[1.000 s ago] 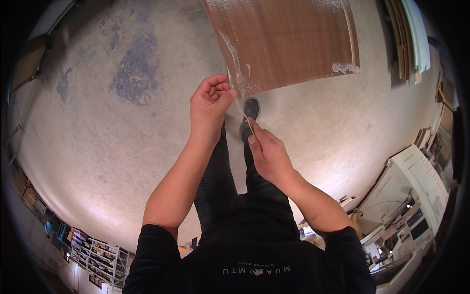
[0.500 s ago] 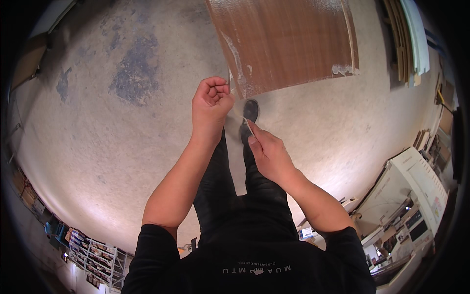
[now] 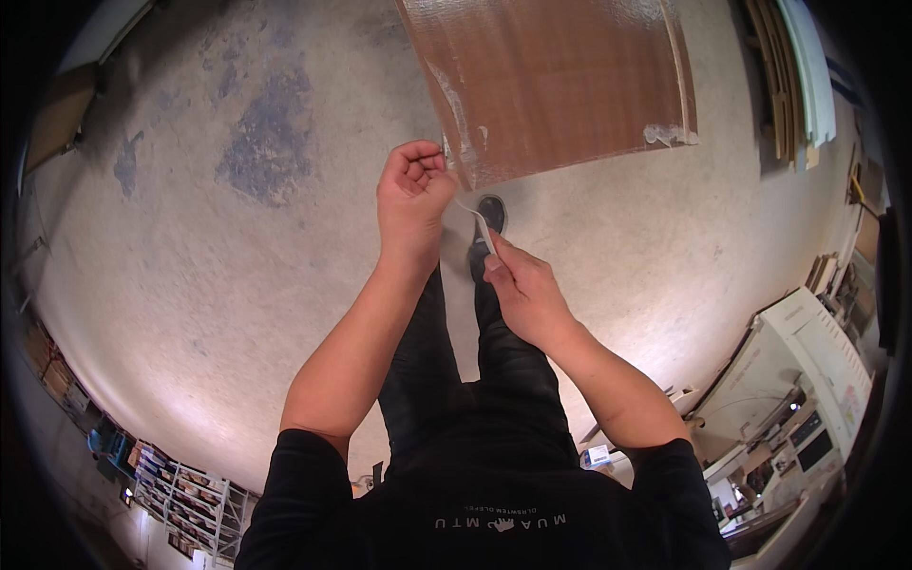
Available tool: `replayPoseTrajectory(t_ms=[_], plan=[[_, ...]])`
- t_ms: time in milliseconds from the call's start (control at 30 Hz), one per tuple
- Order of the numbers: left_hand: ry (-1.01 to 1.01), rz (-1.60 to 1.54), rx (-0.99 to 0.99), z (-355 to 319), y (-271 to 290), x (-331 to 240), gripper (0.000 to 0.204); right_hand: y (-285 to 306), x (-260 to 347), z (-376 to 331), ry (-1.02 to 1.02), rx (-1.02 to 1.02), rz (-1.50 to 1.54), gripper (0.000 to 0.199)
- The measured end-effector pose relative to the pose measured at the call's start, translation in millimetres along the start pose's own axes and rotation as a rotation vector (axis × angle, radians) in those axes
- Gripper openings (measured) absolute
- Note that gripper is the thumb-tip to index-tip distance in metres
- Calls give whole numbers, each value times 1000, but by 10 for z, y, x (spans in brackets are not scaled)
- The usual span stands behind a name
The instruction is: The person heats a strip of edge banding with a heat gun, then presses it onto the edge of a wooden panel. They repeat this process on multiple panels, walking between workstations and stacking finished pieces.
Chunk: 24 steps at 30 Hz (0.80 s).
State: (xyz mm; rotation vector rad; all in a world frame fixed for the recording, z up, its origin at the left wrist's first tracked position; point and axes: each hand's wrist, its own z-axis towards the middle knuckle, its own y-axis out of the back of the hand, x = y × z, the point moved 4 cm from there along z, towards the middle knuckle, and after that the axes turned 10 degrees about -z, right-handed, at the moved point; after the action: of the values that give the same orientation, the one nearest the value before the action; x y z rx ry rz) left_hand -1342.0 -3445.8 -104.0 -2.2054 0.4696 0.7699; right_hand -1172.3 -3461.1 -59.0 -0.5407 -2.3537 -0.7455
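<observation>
A thin pale strip (image 3: pixel 482 224) runs between my two hands, bending in a shallow curve. My right hand (image 3: pixel 524 293) pinches one end between thumb and forefinger. Further up and to the left, my left hand (image 3: pixel 414 185) is closed, its fingers curled and its thumb against them, with the strip going into its grip. Just beyond the hands is a brown wood-grain panel (image 3: pixel 570 90) with clear plastic film over it. Its near left corner comes close to my left fingertips; I cannot tell whether they touch.
My black shoe (image 3: pixel 491 211) stands by the panel's near edge on the concrete floor (image 3: pixel 237 275). Boards (image 3: pixel 784 85) lean at the far right. A white machine (image 3: pixel 803 351) stands at the right, and a loaded metal rack (image 3: pixel 195 499) at the lower left.
Both hands have shifted slightly: the left a little up and right, the right a little down and to the right. The strip between them now shows a clearer bend.
</observation>
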Motion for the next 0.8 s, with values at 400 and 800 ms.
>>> replayPoseTrajectory(t_ms=[400,800], plan=[[1,-137,-15,71,4,-4,29,-25,41,26,43,-50,12,43],[-8,-77,7,138,-38,-78,31,-102,102,66,60,-67,48,41]])
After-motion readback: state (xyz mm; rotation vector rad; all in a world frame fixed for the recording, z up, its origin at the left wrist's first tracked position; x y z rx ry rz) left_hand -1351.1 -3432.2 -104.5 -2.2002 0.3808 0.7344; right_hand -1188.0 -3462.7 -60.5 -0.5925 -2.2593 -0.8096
